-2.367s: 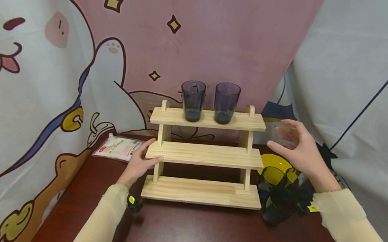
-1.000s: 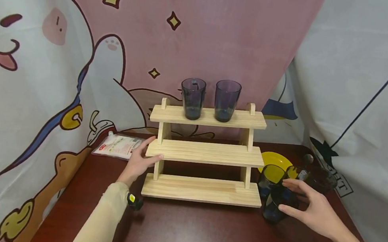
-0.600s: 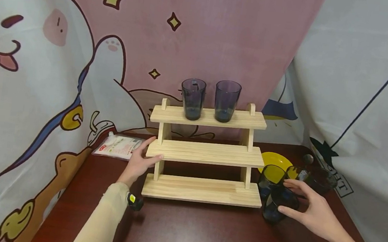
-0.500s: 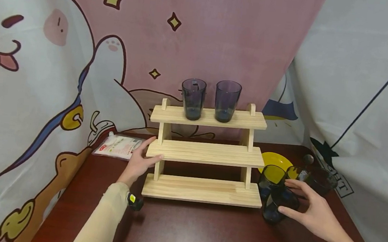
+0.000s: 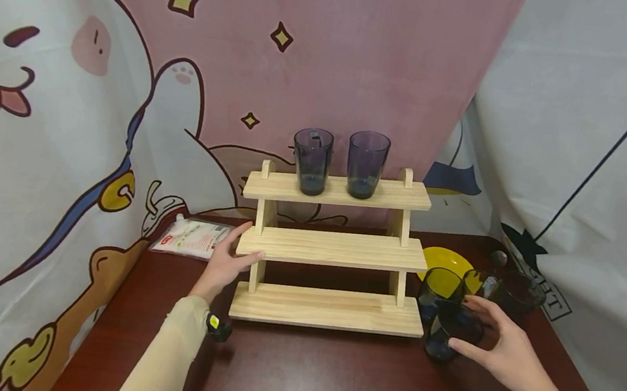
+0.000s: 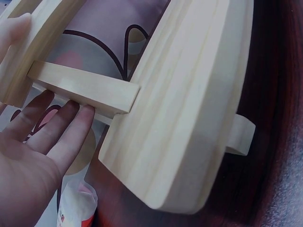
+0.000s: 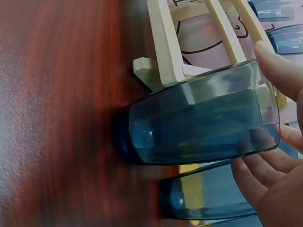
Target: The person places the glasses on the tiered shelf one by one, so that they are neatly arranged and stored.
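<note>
A three-tier wooden display stand (image 5: pixel 336 250) stands on the dark red table. My left hand (image 5: pixel 220 269) grips the left end of its middle shelf; in the left wrist view the thumb lies on the wood and the fingers (image 6: pixel 71 139) reach to the side support. At the stand's right, my right hand (image 5: pixel 507 356) holds a dark blue drinking glass (image 7: pixel 194 120) by its upper part, thumb on one side and fingers on the other. That glass is upright on the table. Two similar glasses, one left (image 5: pixel 312 166) and one right (image 5: pixel 365 169), stand on the top shelf.
Behind the held glass are another glass (image 5: pixel 436 287), more dark glassware (image 5: pixel 520 293) and a yellow plate (image 5: pixel 445 260). A white plastic packet (image 5: pixel 190 237) lies at the back left. Printed cloth walls (image 5: pixel 376 54) close off the back and sides.
My right hand has come down from beside the top shelf to the nearest glass on the right and now holds it. The left hand stays on the stand.
</note>
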Action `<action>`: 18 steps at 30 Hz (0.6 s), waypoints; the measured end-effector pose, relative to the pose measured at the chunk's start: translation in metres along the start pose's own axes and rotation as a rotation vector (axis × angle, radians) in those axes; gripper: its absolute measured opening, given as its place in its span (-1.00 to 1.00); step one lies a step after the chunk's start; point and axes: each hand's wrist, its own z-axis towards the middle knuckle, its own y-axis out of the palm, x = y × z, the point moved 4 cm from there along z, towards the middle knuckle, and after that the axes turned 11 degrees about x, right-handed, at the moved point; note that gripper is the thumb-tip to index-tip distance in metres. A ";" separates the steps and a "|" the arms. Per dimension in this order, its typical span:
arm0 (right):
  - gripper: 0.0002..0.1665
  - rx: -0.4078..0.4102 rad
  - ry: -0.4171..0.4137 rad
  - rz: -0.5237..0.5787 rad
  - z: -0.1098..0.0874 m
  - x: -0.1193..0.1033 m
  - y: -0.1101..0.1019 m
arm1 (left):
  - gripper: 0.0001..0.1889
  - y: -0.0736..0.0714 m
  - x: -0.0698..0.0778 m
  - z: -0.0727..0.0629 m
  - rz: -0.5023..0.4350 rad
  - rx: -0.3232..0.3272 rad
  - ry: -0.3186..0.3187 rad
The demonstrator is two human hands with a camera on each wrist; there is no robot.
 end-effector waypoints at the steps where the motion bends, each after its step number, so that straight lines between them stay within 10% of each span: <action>1: 0.15 -0.005 0.011 0.007 -0.001 0.000 0.001 | -0.10 0.000 0.000 0.000 0.002 0.001 0.001; 18: 0.15 0.022 0.136 0.178 -0.016 0.020 0.030 | -0.10 -0.001 -0.002 0.000 -0.016 -0.003 0.000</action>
